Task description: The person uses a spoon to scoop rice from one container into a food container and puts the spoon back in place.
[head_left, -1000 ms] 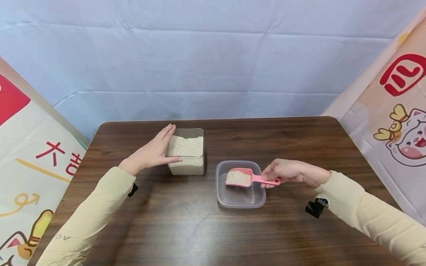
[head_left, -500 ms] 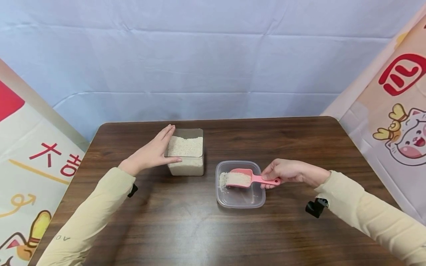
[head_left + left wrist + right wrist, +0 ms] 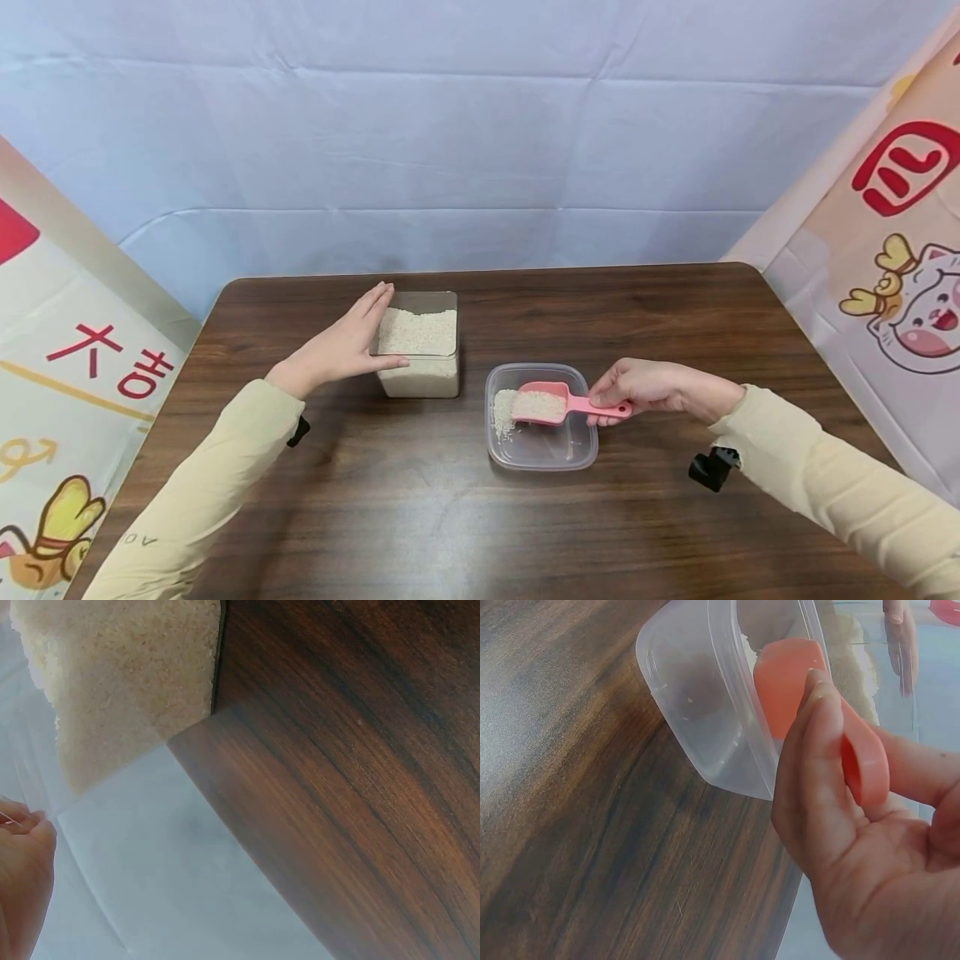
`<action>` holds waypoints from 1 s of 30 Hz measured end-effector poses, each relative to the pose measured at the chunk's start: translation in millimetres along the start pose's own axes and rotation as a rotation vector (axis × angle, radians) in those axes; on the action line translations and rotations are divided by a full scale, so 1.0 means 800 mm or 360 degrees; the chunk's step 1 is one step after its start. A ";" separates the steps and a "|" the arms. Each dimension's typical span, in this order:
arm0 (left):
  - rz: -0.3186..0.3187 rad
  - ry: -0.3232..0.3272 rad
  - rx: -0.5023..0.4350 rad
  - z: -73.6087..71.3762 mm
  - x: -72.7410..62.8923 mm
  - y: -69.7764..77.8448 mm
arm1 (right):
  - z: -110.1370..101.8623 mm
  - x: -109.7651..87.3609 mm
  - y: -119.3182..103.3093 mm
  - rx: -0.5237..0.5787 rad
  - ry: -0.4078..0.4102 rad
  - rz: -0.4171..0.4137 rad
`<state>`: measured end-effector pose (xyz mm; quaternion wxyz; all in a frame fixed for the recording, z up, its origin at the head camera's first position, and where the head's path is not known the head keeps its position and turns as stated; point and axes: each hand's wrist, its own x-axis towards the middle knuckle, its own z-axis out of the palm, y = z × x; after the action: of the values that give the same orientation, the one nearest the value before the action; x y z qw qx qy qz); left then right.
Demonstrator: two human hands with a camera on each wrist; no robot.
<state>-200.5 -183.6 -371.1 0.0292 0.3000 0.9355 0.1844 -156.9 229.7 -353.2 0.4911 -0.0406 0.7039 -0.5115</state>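
Observation:
My right hand [image 3: 637, 390] pinches the handle of a pink scoop [image 3: 555, 389], which holds white rice. The scoop is inside a clear plastic box [image 3: 542, 460], its mouth toward the left wall. Loose rice [image 3: 502, 412] lies there, just past the scoop's lip. In the right wrist view, the scoop [image 3: 787, 682] shows its orange-pink underside above the box. Farther left stands a clear square container [image 3: 420, 387] of rice, filled partway. My left hand [image 3: 337, 346] rests against its left side with straight fingers, the thumb along the front rim.
A dark wood-grain table [image 3: 420, 517] carries both containers, with a gap between them. Behind it hangs a pale blue cloth [image 3: 480, 142]. Printed banners stand at the left [image 3: 90, 417] and right [image 3: 900, 275]. A black wrist device [image 3: 714, 468] hangs below the right sleeve.
Rice has spilled from the scoop's lip into the left part of the plastic box, and the scoop tilts slightly more. The left hand and the square container stay in place.

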 end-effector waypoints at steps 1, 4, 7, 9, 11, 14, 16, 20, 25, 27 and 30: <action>-0.0001 0.0000 0.0000 0.000 0.000 0.000 | 0.000 0.000 0.000 -0.0001 -0.0003 0.0001; 0.0000 0.0000 0.0004 0.000 0.000 -0.001 | 0.001 0.000 0.000 0.0001 -0.0004 0.0006; 0.0000 -0.0002 0.0005 0.000 0.001 -0.001 | 0.001 0.001 0.000 0.0001 0.0011 0.0018; -0.0002 -0.0002 -0.0001 0.000 0.001 -0.001 | 0.001 0.001 0.000 -0.0003 0.0019 0.0021; -0.0005 -0.0003 -0.0008 0.000 0.000 -0.001 | 0.001 0.001 0.000 -0.0005 0.0029 0.0023; 0.0000 0.0000 -0.0009 0.000 0.000 -0.001 | 0.001 0.002 0.000 -0.0013 0.0033 0.0024; 0.0007 0.0001 -0.0007 0.000 0.000 -0.001 | 0.001 0.002 -0.001 -0.0022 0.0031 0.0023; 0.0013 0.0007 -0.0013 0.001 0.000 -0.002 | 0.002 0.002 -0.002 -0.0034 0.0029 0.0017; 0.0009 0.0007 -0.0019 0.001 0.000 -0.002 | 0.002 0.002 -0.005 -0.0042 0.0034 0.0015; 0.0005 0.0003 -0.0014 0.001 0.000 -0.002 | 0.002 0.002 -0.005 -0.0051 0.0031 0.0009; -0.0002 0.0002 -0.0015 0.002 0.001 -0.003 | 0.001 0.002 -0.005 -0.0054 0.0022 -0.0002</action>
<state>-202.1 -184.7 -373.4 0.0302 0.2991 0.9349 0.1888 -158.8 226.4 -351.6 0.4851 -0.0458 0.7159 -0.5001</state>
